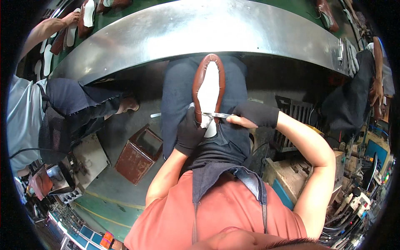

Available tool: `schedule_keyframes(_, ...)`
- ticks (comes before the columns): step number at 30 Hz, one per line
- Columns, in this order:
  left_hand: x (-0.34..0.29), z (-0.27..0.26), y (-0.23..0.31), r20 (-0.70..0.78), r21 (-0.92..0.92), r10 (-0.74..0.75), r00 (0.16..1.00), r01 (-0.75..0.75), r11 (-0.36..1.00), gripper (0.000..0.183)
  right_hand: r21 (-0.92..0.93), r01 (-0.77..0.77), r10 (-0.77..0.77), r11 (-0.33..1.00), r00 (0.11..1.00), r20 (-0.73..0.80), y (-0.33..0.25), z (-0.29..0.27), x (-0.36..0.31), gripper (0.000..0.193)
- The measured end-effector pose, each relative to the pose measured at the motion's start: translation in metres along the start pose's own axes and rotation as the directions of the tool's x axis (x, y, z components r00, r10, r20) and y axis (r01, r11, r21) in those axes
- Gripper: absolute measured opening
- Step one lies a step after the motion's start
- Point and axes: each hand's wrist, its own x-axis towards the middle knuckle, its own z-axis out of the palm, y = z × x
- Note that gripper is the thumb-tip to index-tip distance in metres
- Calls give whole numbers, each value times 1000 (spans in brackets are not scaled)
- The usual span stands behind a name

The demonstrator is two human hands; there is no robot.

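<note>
Brown shoe on the lap, white underside up, toe pointing at the steel counter; contact with its near edge unclear. Left hand: dark glove, grip wrapped round the heel end, fingertips mostly hidden. Right hand: grip closed on a slim metal tool, handle partly covered; tip over the heel, touch unclear. Floor shows leftward to a brown box. Right-side machinery crowded, cut off by dark rim.
</note>
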Motion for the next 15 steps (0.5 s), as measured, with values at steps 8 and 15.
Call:
schedule_keyframes(8, -9, -15, -12, 113, -172, 141, 984, -121, 978, 73, -179, 30, -16, 983, 997, 82, -18, -4, 9, 46)
schedule_keyframes(15, -6, 22, -28, 307, -583, 33, 951, 160, 797, 68, -684, 198, -507, 702, 813, -285, 31, 27, 24, 44)
